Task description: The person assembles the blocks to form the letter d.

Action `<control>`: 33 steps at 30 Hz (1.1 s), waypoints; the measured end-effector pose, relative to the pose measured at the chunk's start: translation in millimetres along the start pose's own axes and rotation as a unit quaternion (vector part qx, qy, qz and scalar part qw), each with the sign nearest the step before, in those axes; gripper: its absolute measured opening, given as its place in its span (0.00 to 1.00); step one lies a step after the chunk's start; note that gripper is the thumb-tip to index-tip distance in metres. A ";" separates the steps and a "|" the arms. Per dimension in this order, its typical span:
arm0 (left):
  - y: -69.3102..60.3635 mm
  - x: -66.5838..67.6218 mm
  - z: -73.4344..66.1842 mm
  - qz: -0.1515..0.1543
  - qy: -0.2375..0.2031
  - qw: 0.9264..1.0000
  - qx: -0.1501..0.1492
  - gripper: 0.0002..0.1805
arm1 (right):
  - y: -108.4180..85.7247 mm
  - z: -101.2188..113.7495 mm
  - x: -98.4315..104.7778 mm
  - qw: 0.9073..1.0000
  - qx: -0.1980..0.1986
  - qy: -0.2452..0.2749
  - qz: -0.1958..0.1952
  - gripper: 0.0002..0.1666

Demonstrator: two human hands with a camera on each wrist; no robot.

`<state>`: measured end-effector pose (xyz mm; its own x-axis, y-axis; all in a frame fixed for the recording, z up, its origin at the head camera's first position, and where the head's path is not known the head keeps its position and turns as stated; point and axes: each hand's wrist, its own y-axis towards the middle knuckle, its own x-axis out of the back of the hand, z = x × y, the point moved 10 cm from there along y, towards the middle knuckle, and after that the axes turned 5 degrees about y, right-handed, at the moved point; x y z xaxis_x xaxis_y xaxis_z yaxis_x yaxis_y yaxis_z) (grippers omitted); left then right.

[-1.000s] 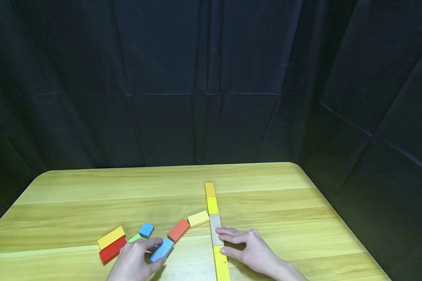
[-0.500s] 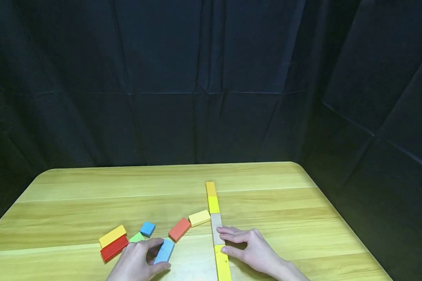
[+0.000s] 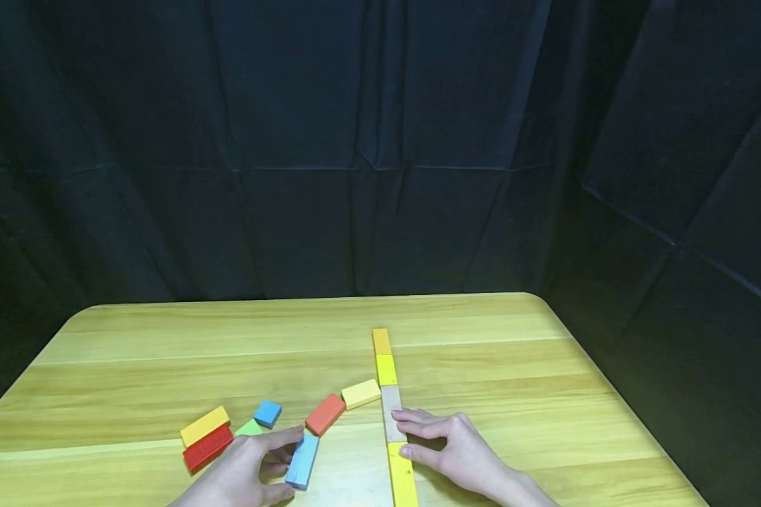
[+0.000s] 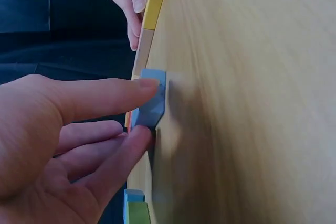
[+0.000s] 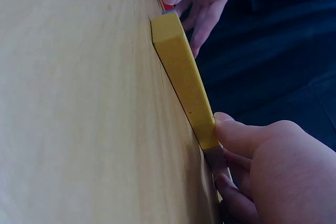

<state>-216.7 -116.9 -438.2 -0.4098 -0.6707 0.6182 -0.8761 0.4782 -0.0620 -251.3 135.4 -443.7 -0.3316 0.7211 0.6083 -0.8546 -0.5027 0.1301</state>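
My left hand (image 3: 244, 468) is at a light blue block (image 3: 302, 461) lying on the table, a finger at its far end and the thumb by its near end. In the left wrist view the thumb and a finger pinch the blue block (image 4: 152, 98). My right hand (image 3: 453, 451) touches the right side of a straight row of blocks. Its fingertips rest at the grey block (image 3: 391, 412), its thumb at the long yellow block (image 3: 401, 475). A red-orange block (image 3: 325, 414) lies just beyond the blue one, and a pale yellow block (image 3: 361, 394) slants up to the row.
Left of my left hand lie an orange-yellow block (image 3: 204, 426), a red block (image 3: 208, 448), a green piece (image 3: 249, 427) and a small blue block (image 3: 268, 413). A short yellow block (image 3: 386, 370) and an orange block (image 3: 381, 341) form the row's far end. Dark cloth (image 3: 304, 211) hangs behind.
The light blue block has turned from a slant to nearly in line with my view, and its far end sits a bit further right. My left hand shifted with it. The right hand stays put.
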 end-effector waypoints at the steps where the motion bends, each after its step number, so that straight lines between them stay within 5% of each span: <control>1: 0.2 -0.5 -1.1 0.002 0.004 1.000 -0.006 0.37 | -0.1 -0.2 0.0 1.000 0.000 0.000 0.000 0.27; 18: 0.0 3.3 -6.4 -0.066 0.025 0.996 -0.060 0.33 | -0.8 3.4 0.6 1.000 0.013 0.005 -0.004 0.27; 33: 0.3 5.6 -3.9 -0.074 0.054 0.994 -0.054 0.33 | -0.5 4.8 1.7 1.000 0.015 0.005 -0.007 0.28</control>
<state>-218.2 -118.3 -431.6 -0.2442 -0.6756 0.6957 -0.8899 0.4412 0.1160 -249.6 134.6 -439.0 -0.3227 0.7330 0.5988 -0.8471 -0.5060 0.1628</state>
